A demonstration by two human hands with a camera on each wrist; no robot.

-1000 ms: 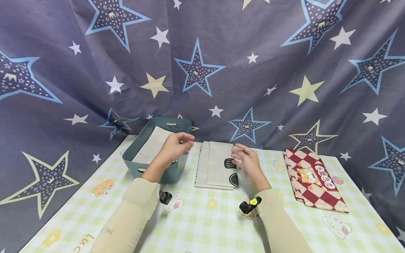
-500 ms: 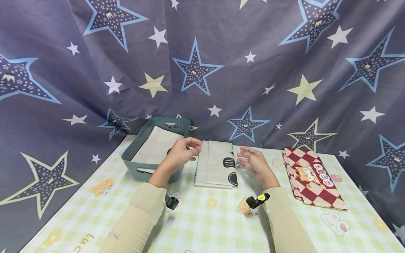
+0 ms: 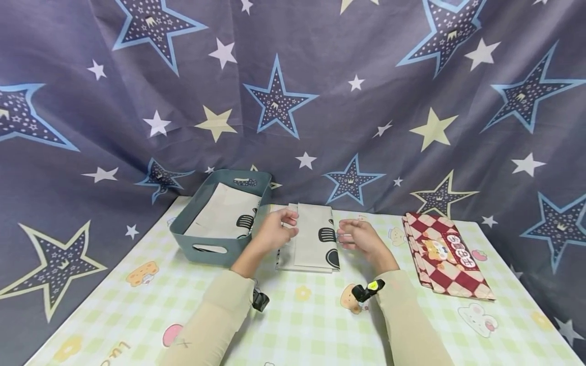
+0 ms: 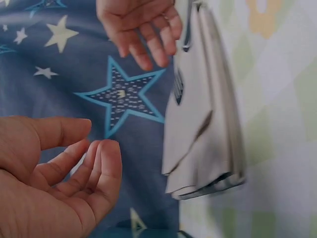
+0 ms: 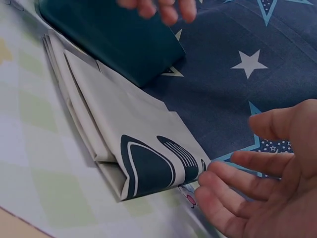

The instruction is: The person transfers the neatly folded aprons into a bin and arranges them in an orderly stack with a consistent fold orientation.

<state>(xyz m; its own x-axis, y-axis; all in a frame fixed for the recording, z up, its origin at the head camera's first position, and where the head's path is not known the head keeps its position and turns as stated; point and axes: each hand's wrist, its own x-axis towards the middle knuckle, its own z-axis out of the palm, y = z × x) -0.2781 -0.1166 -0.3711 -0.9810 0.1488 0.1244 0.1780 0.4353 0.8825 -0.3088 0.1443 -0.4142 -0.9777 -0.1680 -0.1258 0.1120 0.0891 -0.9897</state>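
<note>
The left hand and right hand are hovering apart, fingers loosely curved, gripping nothing. Between them, the folded pale cloth is lying flat on the surface, apparently centred so that one side edge is facing each hand. Left of the left hand, the bin is holding a similar cloth, its walls limiting leftward room. Beyond both hands, the starred curtain is bounding the far side. Room is opening on their near side and rightward, before the red checked cloth.
</note>
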